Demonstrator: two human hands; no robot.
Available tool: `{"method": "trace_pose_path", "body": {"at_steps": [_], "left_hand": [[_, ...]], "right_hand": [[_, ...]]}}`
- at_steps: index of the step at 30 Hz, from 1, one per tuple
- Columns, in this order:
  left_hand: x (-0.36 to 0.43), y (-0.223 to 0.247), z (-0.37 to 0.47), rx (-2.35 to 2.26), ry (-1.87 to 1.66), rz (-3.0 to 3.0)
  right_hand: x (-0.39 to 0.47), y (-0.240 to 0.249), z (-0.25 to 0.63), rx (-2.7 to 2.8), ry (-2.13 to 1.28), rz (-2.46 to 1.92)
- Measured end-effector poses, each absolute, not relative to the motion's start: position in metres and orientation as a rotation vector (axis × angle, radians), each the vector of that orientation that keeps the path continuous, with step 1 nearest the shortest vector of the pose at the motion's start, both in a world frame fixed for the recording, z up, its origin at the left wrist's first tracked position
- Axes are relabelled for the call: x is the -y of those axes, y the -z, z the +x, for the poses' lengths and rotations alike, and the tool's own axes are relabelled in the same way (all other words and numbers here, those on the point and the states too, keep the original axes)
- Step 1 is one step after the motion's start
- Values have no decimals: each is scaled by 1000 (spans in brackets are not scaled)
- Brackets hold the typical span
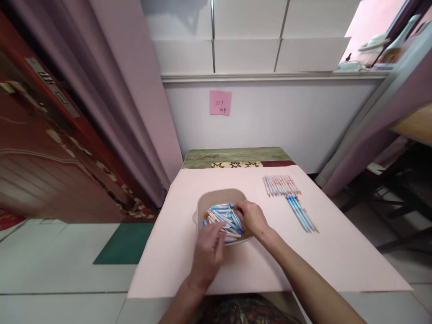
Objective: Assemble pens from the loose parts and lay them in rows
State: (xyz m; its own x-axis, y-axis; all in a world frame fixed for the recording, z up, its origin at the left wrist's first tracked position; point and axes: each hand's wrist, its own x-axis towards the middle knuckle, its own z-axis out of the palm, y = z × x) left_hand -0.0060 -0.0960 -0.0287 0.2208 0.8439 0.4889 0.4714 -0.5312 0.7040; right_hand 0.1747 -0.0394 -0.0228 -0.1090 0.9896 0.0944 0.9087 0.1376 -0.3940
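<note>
A beige plastic basin (221, 196) on the table holds a jumble of pens (222, 218), mostly blue, some orange or pale. My right hand (250, 217) reaches over the basin's right rim, fingers closed in a pinch at a blue-capped pen. Over the near left side of the basin is my left hand (209, 243); motion smears its fingers, and whether they grip a pen cannot be seen. To the right, a row of clear-barrelled pens (281, 185) lies side by side. Just below it lie several blue pens (299, 213) with an orange one at their right.
Pale pink paper (175, 211) covers the table, whose green patterned far end (232, 155) shows. Behind it stands a white wall with a pink note (220, 103). A purple curtain and red door are at left; dark furniture stands at right.
</note>
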Motion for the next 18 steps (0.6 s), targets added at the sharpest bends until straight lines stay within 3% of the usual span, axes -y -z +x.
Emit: {"method": "trace_pose_path", "body": {"at_steps": [8, 18], "left_hand": [[35, 21, -30, -1318, -1527, 943], [47, 26, -27, -1236, -1534, 835]], "right_hand": [[23, 32, 141, 2263, -402, -1984], [19, 33, 131, 2271, -452, -2041]]}}
